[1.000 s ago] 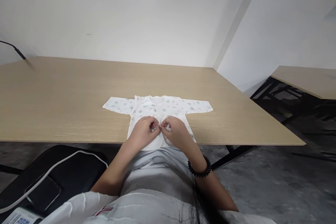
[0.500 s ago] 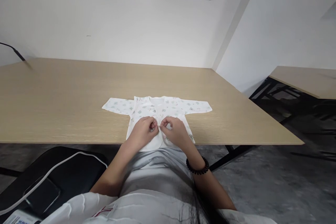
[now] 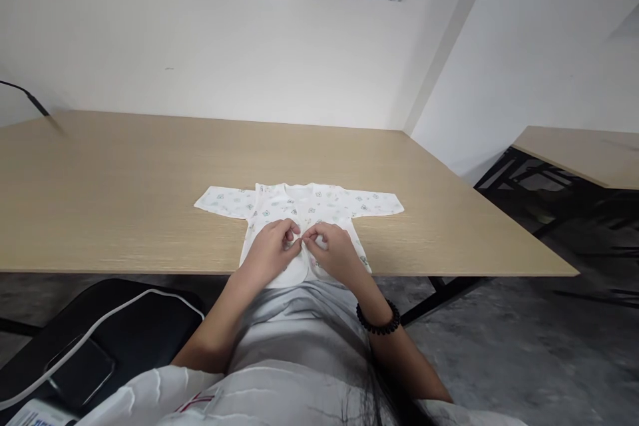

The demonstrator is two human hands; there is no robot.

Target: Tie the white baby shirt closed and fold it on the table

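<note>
A small white baby shirt [image 3: 299,203] with a fine print lies face up at the near edge of the table, its sleeves spread to both sides. Over the middle of its front opening, my left hand [image 3: 273,246] is closed in a pinch on the shirt's edge. Opposite it, my right hand [image 3: 333,247] pinches the same spot, thumb and forefinger together. The fingertips of both hands nearly meet. Whatever small fastening may be between them is too small to make out. The lower hem hangs slightly over the table edge against my clothes.
The wooden table [image 3: 150,160] ends at a white wall [image 3: 224,60]. At lower left stands a black chair [image 3: 134,346] with a white cable [image 3: 100,323] across it. A thin black rod [image 3: 34,103] rises at the far left. Another table [image 3: 584,153] is at right.
My left fingers have shifted slightly, the forefinger uncurling a little toward the right hand's fingertips. The shirt lies in the same place.
</note>
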